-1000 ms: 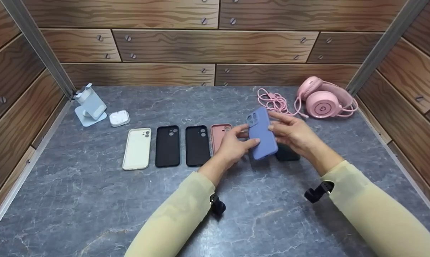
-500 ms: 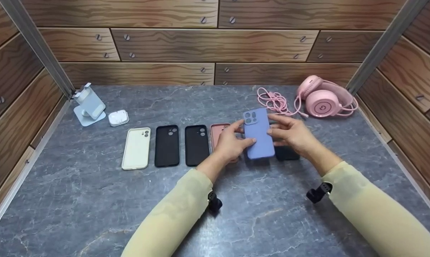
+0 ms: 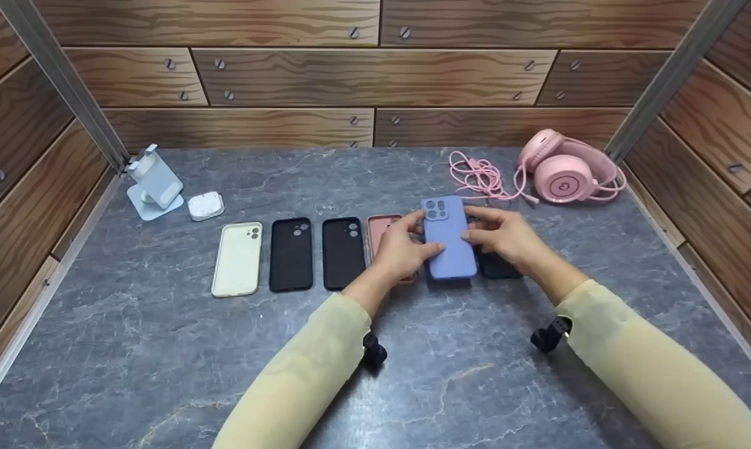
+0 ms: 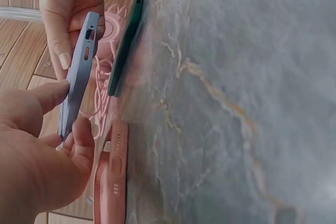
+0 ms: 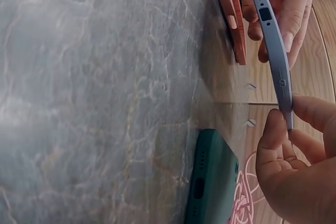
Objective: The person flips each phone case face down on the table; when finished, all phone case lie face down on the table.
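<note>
A lavender-blue phone case (image 3: 450,240), camera cutouts at its upper left, is held above the table between both hands. My left hand (image 3: 401,251) pinches its left edge, thumb on the back face. At the opposite edge, my right hand (image 3: 506,235) pinches it between thumb and fingers. Both wrist views show the case edge-on, raised off the surface. A pink phone case (image 4: 111,182) lies under and beside the left hand, partly hidden by it. Below the right hand lies a dark green phone case (image 5: 212,177), mostly covered in the head view.
Left of the pink case, two black phone cases (image 3: 291,254) and a cream phone case (image 3: 237,259) lie in a row. A light-blue folding stand (image 3: 156,184) and a small white case (image 3: 205,206) sit back left. Pink headphones (image 3: 565,171) with a coiled cable (image 3: 481,178) are back right.
The lavender case has turned from tilted to nearly upright, its back facing the head camera, and shifted slightly left and down. Both hands keep their hold on it.
</note>
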Demonstrator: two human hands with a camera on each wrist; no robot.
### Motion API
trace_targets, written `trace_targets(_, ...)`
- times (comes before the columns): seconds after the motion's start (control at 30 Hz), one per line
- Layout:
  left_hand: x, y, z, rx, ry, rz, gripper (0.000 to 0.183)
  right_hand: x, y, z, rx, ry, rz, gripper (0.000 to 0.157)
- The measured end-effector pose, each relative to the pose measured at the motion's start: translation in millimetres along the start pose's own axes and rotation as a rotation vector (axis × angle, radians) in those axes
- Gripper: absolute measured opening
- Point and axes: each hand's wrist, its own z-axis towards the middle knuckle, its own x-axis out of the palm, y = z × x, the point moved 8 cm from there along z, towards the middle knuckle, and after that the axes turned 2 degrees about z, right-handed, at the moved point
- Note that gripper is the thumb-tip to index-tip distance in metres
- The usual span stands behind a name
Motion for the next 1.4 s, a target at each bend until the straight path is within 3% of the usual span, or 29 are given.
trace_targets(0.43,3.8,2.5,2.8,0.029,0.003,0.102,0.076,3.5,-5,4,0.006,0.005,-0.052,0.062)
trace_targets(0.83,7.1,4.5,6.5,0.013,0.001,0.176,0.076,3.7,-10,9,0.012,-0.008,-0.118,0.061)
trace_targets(1.4,9.9,7.9,8.1,-0.009,0.003,0.255,0.076,7.7,-15,12,-0.045,-0.031,-0.184,0.059)
